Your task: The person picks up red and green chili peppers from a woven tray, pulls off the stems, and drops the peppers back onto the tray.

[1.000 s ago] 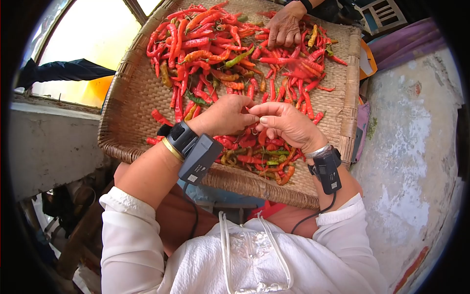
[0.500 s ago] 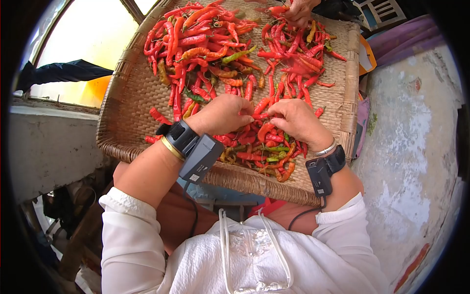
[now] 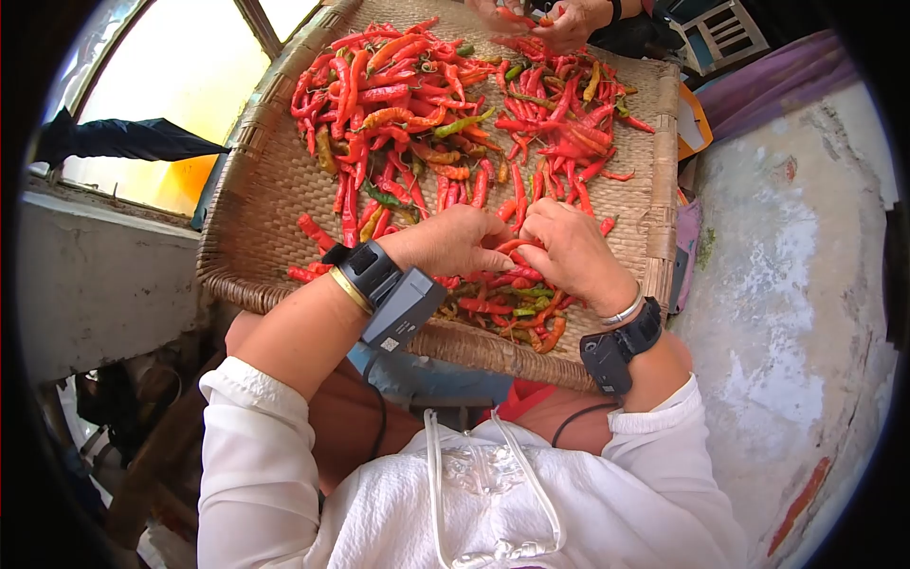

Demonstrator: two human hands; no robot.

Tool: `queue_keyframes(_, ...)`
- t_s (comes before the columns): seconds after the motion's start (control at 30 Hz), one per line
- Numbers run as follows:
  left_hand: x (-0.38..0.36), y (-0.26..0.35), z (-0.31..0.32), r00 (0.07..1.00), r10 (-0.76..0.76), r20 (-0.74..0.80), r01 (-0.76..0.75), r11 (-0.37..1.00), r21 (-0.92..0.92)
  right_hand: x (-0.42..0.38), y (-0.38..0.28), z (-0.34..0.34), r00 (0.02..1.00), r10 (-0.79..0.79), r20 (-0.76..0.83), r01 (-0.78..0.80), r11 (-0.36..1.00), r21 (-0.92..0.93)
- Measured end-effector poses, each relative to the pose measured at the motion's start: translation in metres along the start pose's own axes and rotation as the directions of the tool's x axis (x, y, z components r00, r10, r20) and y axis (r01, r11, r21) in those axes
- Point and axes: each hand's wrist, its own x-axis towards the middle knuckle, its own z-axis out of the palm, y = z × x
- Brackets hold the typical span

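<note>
My left hand [image 3: 457, 239] and my right hand [image 3: 573, 248] meet over the near part of a woven basket tray [image 3: 256, 223]. Both have their fingers pinched, with a red chili pepper [image 3: 518, 245] between them. Its ends are partly covered by my fingers. Just below my hands lies a mixed pile of red, orange and green chili peppers [image 3: 531, 305]. Beyond them, a large heap of red chili peppers [image 3: 393, 90] fills the far left of the tray, and another heap [image 3: 578, 109] lies at the far right.
Another person's hands [image 3: 567, 21] hold a red pepper at the tray's far edge. A dark folded umbrella [image 3: 142, 139] leans by the window at left. A stained wall [image 3: 777, 284] stands to the right. The tray rests over my lap.
My hands have moved slightly closer together around the pepper. The other person's two hands have come together with a pepper at the far edge. The view has shifted a little.
</note>
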Motion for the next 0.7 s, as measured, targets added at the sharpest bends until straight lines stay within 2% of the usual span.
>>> queue_keyframes(0.07, -0.002, 0.005, -0.004, 0.998, -0.019, 0.057, 0.016, 0.999, 0.048, 0.0, -0.015, -0.01, 0.95, 0.238, 0.203, -0.261, 0.961, 0.091)
queue_keyframes(0.1, -0.003, 0.005, -0.005, 0.994, -0.074, 0.074, 0.078, 0.996, -0.051, -0.001, -0.017, -0.016, 0.949, 0.246, 0.199, -0.268, 0.959, 0.094)
queue_keyframes(0.13, -0.003, 0.005, -0.005, 0.987, -0.126, 0.096, 0.14, 0.979, -0.148, -0.003, -0.018, -0.023, 0.932, 0.307, 0.195, -0.34, 0.924, 0.173)
queue_keyframes(0.17, -0.003, 0.004, -0.006, 0.987, -0.125, 0.102, 0.139, 0.98, -0.145, -0.007, -0.016, -0.028, 0.911, 0.364, 0.195, -0.405, 0.879, 0.249)
queue_keyframes(0.2, -0.002, 0.003, -0.009, 0.975, -0.207, 0.085, 0.221, 0.952, -0.213, -0.01, -0.009, -0.03, 0.91, 0.37, 0.189, -0.409, 0.877, 0.251)
queue_keyframes(0.23, -0.002, 0.002, -0.012, 0.954, -0.289, 0.076, 0.299, 0.913, -0.279, -0.015, 0.0, -0.032, 0.868, 0.471, 0.156, -0.496, 0.817, 0.293)
queue_keyframes(0.3, -0.001, -0.001, -0.019, 0.94, -0.34, 0.003, 0.32, 0.881, -0.349, -0.024, 0.02, -0.028, 0.774, 0.617, 0.141, -0.625, 0.712, 0.319)
queue_keyframes(0.33, -0.001, -0.001, -0.022, 0.92, -0.389, -0.052, 0.347, 0.867, -0.357, -0.027, 0.027, -0.023, 0.77, 0.622, 0.14, -0.628, 0.704, 0.331)
queue_keyframes(0.4, 0.002, -0.013, -0.025, 0.892, -0.437, -0.113, 0.32, 0.789, -0.524, -0.031, 0.034, -0.019, 0.801, 0.589, 0.108, -0.596, 0.764, 0.248)
queue_keyframes(0.43, 0.0, -0.015, -0.027, 0.929, -0.325, -0.178, 0.117, 0.713, -0.692, -0.028, 0.033, -0.02, 0.801, 0.587, 0.116, -0.597, 0.77, 0.227)
queue_keyframes(0.47, -0.001, -0.015, -0.026, 0.937, -0.225, -0.266, -0.091, 0.577, -0.812, -0.026, 0.031, -0.019, 0.799, 0.591, 0.115, -0.6, 0.765, 0.236)
queue_keyframes(0.53, 0.002, 0.003, -0.025, 0.836, -0.176, -0.52, -0.378, 0.504, -0.777, -0.022, 0.028, -0.018, 0.841, 0.537, 0.063, -0.538, 0.818, 0.202)
queue_keyframes(0.6, 0.001, -0.004, -0.028, 0.834, -0.127, -0.537, -0.379, 0.575, -0.725, -0.021, 0.027, -0.022, 0.839, 0.539, 0.081, -0.544, 0.819, 0.184)
queue_keyframes(0.67, 0.002, -0.009, -0.028, 0.829, -0.239, -0.506, -0.091, 0.835, -0.542, -0.022, 0.028, -0.023, 0.853, 0.522, -0.018, -0.517, 0.849, 0.104)
queue_keyframes(0.7, 0.002, -0.011, -0.027, 0.85, -0.292, -0.438, 0.001, 0.833, -0.554, -0.023, 0.029, -0.024, 0.851, 0.525, -0.027, -0.519, 0.847, 0.112)
